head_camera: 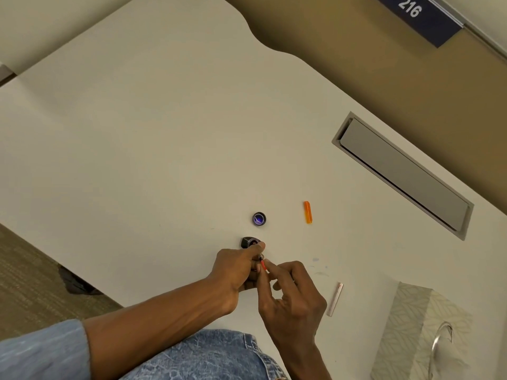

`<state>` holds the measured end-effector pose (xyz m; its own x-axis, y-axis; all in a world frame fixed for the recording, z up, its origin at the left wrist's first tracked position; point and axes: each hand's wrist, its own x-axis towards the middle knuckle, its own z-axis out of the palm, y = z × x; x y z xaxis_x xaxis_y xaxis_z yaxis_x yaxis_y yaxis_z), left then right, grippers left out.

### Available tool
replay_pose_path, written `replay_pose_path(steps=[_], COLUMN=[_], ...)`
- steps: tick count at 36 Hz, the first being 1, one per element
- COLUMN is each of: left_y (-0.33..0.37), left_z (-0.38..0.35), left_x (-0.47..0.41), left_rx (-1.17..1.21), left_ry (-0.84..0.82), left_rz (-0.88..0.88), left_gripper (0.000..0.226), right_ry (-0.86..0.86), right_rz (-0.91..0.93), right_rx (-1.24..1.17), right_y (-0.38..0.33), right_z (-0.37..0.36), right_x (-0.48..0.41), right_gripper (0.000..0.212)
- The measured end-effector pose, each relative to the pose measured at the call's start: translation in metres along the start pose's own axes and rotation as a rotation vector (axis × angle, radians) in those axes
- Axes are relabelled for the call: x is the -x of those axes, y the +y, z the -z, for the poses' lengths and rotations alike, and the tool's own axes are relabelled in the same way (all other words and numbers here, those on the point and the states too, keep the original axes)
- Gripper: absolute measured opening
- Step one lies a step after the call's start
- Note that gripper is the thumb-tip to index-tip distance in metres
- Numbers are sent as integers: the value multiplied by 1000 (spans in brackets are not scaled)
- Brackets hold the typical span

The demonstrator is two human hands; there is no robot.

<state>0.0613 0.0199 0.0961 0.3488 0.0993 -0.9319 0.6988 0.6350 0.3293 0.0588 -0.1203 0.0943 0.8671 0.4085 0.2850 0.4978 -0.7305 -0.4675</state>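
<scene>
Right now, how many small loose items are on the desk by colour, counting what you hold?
Orange: 2 (cap, held thin piece)
Dark: 2 (round lid, small pot)
Pale: 1 (strip)
Total: 5

White desk (137, 133), tan wall (384, 64), carpet (33, 283)

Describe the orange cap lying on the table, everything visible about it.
The orange cap is a small, narrow tube of what looks like translucent plastic. It lies flat on the white table, right of the round dark lid and short of the grey hatch. Only the table touches it. The left hand, holding a small dark bottle, and the right hand, pinching a thin red stick, work nearer the person, clear of it.
</scene>
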Motion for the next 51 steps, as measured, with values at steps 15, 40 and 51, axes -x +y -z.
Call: replay_pose_path(steps=[15,40,51], left_y=[0,0,0], left_z=[-1,0,-1], left_x=[-2,-1,-2], left_rx=[-35,-47,-46], left_ry=[39,16,17], left_rz=[4,-1,10], left_gripper=[30,30,33], right_ry=[-5,-1,-3], right_rz=[-10,0,-2], right_rx=[12,5,37], right_y=[1,0,0], right_z=[0,0,1], right_x=[-2,-3,-3], right_gripper=[13,11,15])
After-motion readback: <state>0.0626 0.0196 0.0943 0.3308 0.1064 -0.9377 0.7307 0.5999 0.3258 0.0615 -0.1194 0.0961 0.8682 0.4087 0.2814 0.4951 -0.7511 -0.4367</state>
